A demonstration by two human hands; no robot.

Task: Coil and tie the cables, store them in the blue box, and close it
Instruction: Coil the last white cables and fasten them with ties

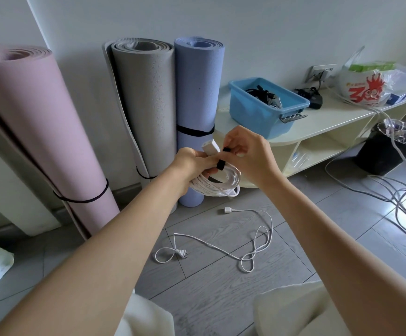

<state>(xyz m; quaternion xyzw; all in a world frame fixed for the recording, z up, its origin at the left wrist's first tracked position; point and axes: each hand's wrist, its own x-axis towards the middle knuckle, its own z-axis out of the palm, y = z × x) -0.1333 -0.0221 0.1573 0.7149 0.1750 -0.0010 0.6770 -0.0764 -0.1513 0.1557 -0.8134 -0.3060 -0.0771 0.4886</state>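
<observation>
Both forearms reached forward from the bottom corners of the view and met over the grey floor, above pale trouser knees. At the end of the left arm, the left hand [192, 163] was turned palm-in, its fingers curled round a coiled white cable [217, 181] that hung in flat loops below the knuckles. One white plug end [210, 146] stuck up out of the top of the grip. A black tie strap [221, 163] crossed the coil at the fingers. Across from it, the right hand [248, 151] bent down at the wrist, thumb and forefinger pinching the upper end of that strap just beside the left fingertips; the other fingers were curled loosely.

On the floor below the hands lay a second white cable [257, 248], loose and uncoiled, with a two-pin plug at one end. Up and to the right, the blue box [262, 112] stood open on a low cream shelf unit [330, 120], dark cables already lying inside it; I could not see its lid.

Three rolled mats, pink [34, 122], grey [148, 98] and blue [198, 88], stood against the wall behind the hands. A printed plastic bag [366, 86] sat at the far end of the shelf top, and a black bin [388, 151] stood on the floor beside the unit.
</observation>
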